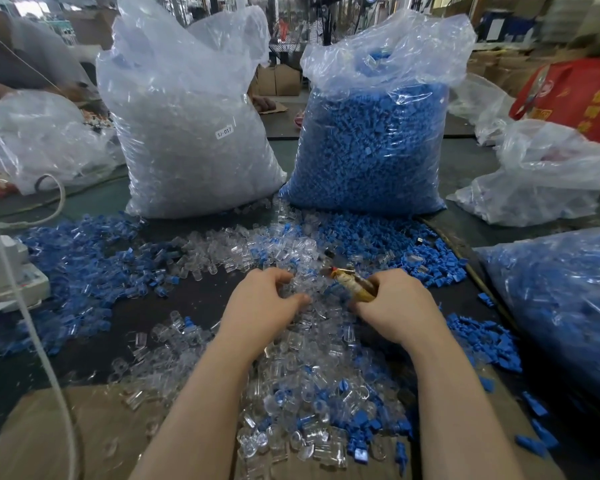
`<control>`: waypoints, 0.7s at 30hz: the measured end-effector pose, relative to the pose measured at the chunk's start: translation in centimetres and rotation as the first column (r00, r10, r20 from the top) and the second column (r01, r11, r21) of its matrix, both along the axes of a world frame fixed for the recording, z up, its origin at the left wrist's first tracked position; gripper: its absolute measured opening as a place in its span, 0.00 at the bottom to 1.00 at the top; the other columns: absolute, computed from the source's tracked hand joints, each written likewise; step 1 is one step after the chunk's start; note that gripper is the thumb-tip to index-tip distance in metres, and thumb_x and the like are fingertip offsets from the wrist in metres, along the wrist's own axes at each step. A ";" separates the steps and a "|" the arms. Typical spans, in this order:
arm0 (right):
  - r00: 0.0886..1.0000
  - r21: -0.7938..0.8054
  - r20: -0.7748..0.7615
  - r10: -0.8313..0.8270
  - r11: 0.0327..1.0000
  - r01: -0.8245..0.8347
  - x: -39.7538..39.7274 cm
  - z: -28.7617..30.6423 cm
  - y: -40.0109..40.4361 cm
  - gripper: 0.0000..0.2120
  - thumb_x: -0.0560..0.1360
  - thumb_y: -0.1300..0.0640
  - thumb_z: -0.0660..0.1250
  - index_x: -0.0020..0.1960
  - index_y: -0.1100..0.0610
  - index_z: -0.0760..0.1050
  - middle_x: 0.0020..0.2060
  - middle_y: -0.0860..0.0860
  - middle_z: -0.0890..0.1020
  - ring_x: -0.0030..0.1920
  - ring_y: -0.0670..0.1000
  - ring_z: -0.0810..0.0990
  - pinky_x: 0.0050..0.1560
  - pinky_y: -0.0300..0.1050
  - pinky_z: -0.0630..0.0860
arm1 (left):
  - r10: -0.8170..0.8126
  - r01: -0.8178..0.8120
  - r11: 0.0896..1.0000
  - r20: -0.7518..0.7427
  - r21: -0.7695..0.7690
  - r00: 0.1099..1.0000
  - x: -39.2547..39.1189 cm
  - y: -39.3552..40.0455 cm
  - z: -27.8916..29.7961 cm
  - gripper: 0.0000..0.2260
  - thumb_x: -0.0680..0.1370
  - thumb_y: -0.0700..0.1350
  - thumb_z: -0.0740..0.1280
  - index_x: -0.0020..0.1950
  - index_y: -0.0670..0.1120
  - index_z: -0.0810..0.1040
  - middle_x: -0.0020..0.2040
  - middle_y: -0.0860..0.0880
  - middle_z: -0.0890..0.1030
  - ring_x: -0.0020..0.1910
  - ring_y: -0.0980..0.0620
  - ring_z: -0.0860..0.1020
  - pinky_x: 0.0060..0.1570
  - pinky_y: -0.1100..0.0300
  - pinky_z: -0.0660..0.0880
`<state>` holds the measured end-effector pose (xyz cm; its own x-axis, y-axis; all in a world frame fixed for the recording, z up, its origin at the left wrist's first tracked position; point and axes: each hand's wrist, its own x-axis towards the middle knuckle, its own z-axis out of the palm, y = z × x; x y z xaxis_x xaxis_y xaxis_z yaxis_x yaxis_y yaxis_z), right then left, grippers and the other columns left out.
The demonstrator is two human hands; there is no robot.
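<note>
— On the worktop [181,306], what is the left hand [264,304] doing?
— Its grip is curled round some clear pieces [293,289] in the big heap.
— And the right hand [394,308]?
— Its grip is closed tight on a taped tool [349,284]; the tool's tip sits just beside the left fingers; blue pieces [440,265] lie past it.

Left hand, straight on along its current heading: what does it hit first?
The heap of clear plastic pieces; the left hand has its fingers curled into it. Just beyond, depth unclear, lies the brown tape-wrapped tool gripped by the right hand.
</note>
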<state>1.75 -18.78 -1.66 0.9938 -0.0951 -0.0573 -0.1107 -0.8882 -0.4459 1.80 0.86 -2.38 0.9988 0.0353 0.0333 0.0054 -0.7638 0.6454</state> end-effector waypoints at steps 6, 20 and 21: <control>0.997 -0.088 0.020 0.068 0.994 -0.066 0.1 0.1 1.2 0.09 0.69 0.49 0.69 0.38 0.53 0.74 0.33 0.50 0.77 0.35 0.53 0.78 0.34 0.44 0.71 | 0.031 -0.031 0.999 0.000 -0.039 1.000 0.1 -0.2 0.0 0.25 0.71 0.57 0.76 0.64 0.49 0.79 0.49 0.56 0.79 0.40 0.66 0.73 0.37 0.70 0.66; 0.989 0.148 0.145 -0.040 0.989 0.019 0.1 -0.4 1.7 0.12 0.74 0.44 0.68 0.40 0.50 0.72 0.35 0.46 0.78 0.37 0.51 0.77 0.34 0.45 0.69 | 0.033 -0.050 0.981 -0.090 -0.187 0.995 -0.3 0.7 0.5 0.21 0.68 0.52 0.79 0.59 0.52 0.80 0.47 0.58 0.79 0.45 0.62 0.77 0.41 0.68 0.70; 0.986 0.176 0.160 -0.044 0.984 0.016 0.1 -0.3 1.7 0.11 0.74 0.44 0.68 0.41 0.50 0.71 0.36 0.45 0.77 0.38 0.51 0.77 0.36 0.46 0.70 | 0.031 -0.048 0.980 -0.093 -0.194 0.995 -0.3 0.7 0.5 0.17 0.69 0.51 0.79 0.56 0.52 0.80 0.46 0.57 0.80 0.44 0.61 0.78 0.41 0.67 0.72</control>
